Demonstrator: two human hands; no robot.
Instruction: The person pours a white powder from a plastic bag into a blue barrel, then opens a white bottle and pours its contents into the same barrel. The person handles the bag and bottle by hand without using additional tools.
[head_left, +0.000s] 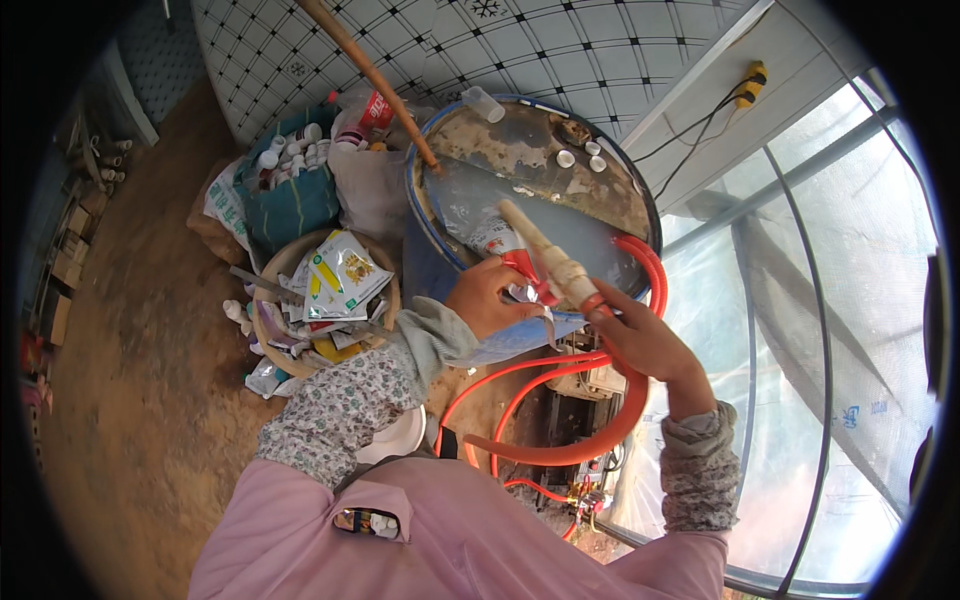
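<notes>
My left hand (487, 300) grips the crumpled end of a red, white and clear plastic packet (496, 234) over the blue plastic drum (427, 277). Silvery lining shows at its fingers. In my right hand (649, 337) is a thick orange hose (626, 424), close below a worn, off-white pipe fitting (566, 274) on its end. That pipe points over the drum, beside the packet. Cloudy liquid (592, 247) fills the uncovered front part of the drum. A stained half lid (517, 146) covers the back. Thinner red hoses (649, 262) pass over the right rim.
A wooden pole (367, 71) leans into the drum. White caps (581, 159) and a clear plastic cup (484, 103) sit on the lid. At left stand a basket of used packets (274, 274) and a green bag of bottles (289, 202). Brass-fitted machinery (589, 499) is low at right.
</notes>
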